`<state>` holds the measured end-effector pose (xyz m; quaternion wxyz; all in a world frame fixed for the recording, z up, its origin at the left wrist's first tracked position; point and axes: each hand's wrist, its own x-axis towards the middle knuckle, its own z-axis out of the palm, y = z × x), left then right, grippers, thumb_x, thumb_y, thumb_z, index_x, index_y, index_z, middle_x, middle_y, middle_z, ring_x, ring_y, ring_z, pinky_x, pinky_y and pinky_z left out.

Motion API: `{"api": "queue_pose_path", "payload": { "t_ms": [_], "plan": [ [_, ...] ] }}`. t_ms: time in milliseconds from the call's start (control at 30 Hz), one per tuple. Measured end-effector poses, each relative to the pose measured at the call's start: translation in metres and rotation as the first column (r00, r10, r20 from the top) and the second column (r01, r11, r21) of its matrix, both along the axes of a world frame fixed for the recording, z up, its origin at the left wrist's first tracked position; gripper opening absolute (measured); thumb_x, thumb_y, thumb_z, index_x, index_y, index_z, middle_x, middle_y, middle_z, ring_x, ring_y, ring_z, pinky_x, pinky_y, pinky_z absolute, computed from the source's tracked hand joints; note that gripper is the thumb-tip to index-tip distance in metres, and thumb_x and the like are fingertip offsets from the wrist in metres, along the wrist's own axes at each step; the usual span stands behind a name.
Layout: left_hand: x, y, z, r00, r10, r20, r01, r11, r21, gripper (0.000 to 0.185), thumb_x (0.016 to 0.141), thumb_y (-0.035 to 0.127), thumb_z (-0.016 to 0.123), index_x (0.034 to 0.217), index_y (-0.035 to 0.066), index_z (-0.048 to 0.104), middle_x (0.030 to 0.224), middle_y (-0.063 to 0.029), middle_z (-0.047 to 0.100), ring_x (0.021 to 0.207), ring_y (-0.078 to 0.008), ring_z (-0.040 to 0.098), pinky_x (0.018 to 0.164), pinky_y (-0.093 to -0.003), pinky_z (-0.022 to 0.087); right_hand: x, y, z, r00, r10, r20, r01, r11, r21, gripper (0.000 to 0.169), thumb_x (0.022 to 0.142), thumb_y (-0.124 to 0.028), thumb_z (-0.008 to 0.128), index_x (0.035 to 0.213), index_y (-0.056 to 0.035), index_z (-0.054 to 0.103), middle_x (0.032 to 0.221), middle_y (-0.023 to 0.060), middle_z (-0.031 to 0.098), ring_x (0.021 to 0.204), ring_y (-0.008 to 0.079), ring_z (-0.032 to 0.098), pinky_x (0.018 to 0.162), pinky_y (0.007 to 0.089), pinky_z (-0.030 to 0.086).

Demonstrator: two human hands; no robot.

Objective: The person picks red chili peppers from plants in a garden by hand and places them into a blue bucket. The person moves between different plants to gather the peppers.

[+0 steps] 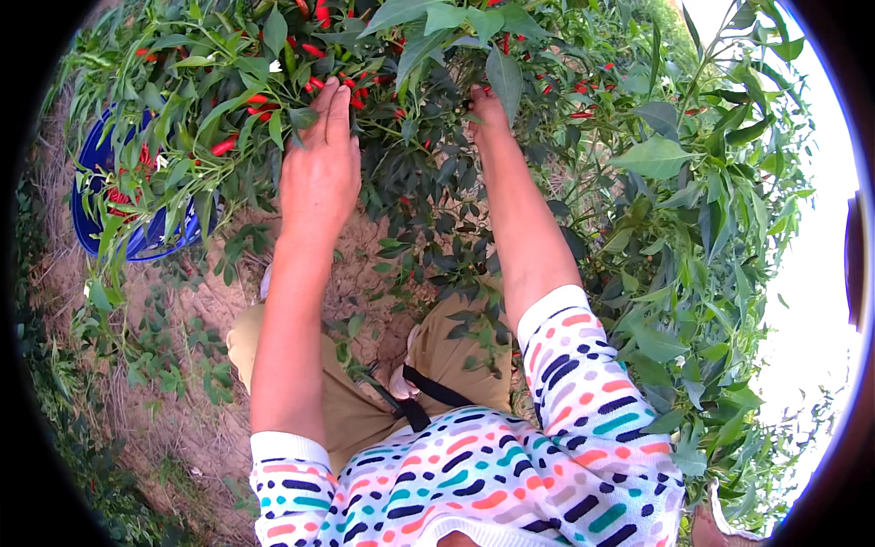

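Both arms reach up into a leafy chili pepper plant (437,55) bearing many red chili peppers (223,145). My left hand (321,157) is at the upper middle, back towards the camera, its fingertips among small red chilies and leaves; whether it holds one cannot be told. To its right, my right hand (489,113) is deeper in the foliage, fingers bent near a bit of red, partly covered by a large leaf. At the left, a blue bucket (154,249) with red chilies (123,203) inside stands behind overhanging leaves.
Dry, cracked soil (198,301) lies below the plant, with low green weeds (191,362) at the left. Dense pepper foliage (656,287) runs down the right side. My bent legs in tan trousers (451,349) are below my hands, with a black strap (434,388) across them.
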<state>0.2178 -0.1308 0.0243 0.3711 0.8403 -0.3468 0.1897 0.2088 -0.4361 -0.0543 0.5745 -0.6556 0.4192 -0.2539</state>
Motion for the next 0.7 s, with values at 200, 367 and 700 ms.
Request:
{"api": "queue_pose_path", "payload": {
  "t_ms": [200,367,700],
  "plan": [
    [-0.003,0.003,-0.001,0.998,0.038,0.045,-0.039,0.999,0.018,0.055,0.069,0.004,0.056,0.119,0.003,0.035,0.124,-0.0108,0.041,0.099,-0.0314,0.050,0.078,-0.0367,0.045,-0.046,0.042,0.052,0.920,0.099,0.379,-0.328,0.723,0.608,0.021,0.083,-0.025,0.052,0.071,-0.0071,0.049,0.053,-0.0030,0.039,0.036,0.0051,0.029,0.031,0.0183,0.020],
    [-0.004,0.000,0.004,0.998,0.010,-0.061,-0.009,1.000,0.025,0.054,0.071,0.002,0.055,0.120,0.003,0.034,0.123,-0.0129,0.041,0.103,-0.0312,0.047,0.083,-0.0364,0.042,-0.074,0.031,0.073,0.901,0.138,0.412,-0.382,0.702,0.601,0.017,0.082,-0.019,0.049,0.075,-0.0033,0.050,0.058,0.0007,0.044,0.036,0.0059,0.031,0.030,0.0179,0.021],
    [-0.001,0.000,0.002,0.999,0.000,-0.034,0.000,1.000,0.004,0.054,0.071,0.002,0.055,0.120,0.002,0.033,0.124,-0.0122,0.040,0.103,-0.0308,0.047,0.082,-0.0365,0.043,-0.063,0.007,0.099,0.928,-0.105,0.357,0.129,0.991,-0.043,0.010,0.080,-0.007,0.039,0.086,-0.0049,0.047,0.060,0.0016,0.043,0.040,0.0069,0.033,0.031,0.0189,0.021]
  ]
}}
